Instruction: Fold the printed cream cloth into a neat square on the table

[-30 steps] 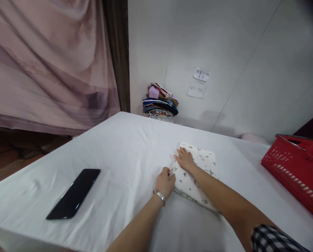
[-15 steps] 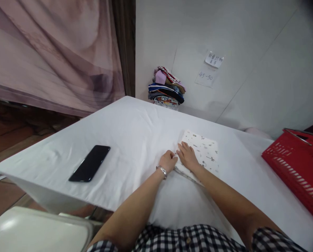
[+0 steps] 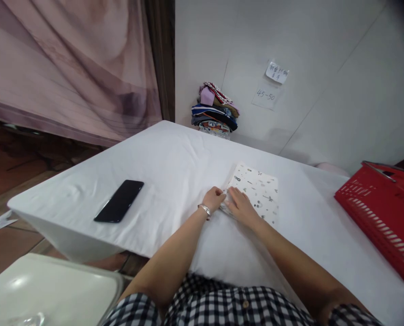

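One folded patterned cloth (image 3: 261, 188) lay on the white-covered table (image 3: 168, 167), near its close edge. At the cloth's near left corner, the left hand (image 3: 213, 199) had its fingers bent and its thumb brought close to them; whether they gripped the fabric I could not tell. Just beside it, the right hand (image 3: 243, 207) rested on the cloth with its fingers extended, clasping nothing. A second earlier that hand had reached farther up the cloth, fingers spread, with more space between the two hands. The left wrist wore a bracelet (image 3: 204, 208). The phone (image 3: 119, 201) and red basket (image 3: 381, 222) had kept their places either side. The view had tipped downward, so the checked shirt (image 3: 229, 305) and a pale seat (image 3: 59, 290) now showed.
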Demonstrator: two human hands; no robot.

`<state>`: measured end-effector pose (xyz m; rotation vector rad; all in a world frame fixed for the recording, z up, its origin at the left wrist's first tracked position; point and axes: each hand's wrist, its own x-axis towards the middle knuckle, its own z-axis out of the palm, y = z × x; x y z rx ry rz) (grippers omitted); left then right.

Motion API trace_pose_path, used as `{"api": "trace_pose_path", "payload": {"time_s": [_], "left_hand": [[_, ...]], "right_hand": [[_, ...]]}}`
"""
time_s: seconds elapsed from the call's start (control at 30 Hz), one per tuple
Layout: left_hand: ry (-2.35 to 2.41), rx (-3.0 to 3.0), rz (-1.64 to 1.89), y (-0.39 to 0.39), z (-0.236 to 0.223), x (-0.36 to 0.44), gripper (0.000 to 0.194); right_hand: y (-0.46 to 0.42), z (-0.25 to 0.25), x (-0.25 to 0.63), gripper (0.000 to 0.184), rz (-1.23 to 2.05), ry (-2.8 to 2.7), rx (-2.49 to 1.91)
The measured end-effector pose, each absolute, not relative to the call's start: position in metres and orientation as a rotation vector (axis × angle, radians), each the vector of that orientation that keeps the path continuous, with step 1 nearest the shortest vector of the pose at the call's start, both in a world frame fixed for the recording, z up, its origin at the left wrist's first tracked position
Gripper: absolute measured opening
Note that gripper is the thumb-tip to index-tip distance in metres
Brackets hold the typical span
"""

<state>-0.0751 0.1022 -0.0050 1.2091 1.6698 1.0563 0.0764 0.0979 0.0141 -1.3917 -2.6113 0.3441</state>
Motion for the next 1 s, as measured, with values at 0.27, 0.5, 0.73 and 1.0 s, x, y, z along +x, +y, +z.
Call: {"api": "trace_pose_path", "payload": {"time_s": [0.27,0.5,0.73,1.0], "left_hand": [[1.495,1.125,1.175,0.094,-0.001,-0.080,0.020],[1.245,0.855,1.198,0.090,0.006,-0.087,0.025],[1.107,0.839,1.216,0.088,0.005,-0.088,0.035],[1.079,0.831,1.152,0.089,0.007,-0.091,0.033]], "right_hand": [[0.081,-0.001,0.079,0.057,0.111,-2.664,-1.271],[0.084,-0.001,0.078,0.062,0.147,-2.574,-1.287],[0.081,0.002,0.075,0.054,0.137,-2.528,-1.249],[0.082,0.000,0.074,0.046,0.235,-2.459,-1.307]]}}
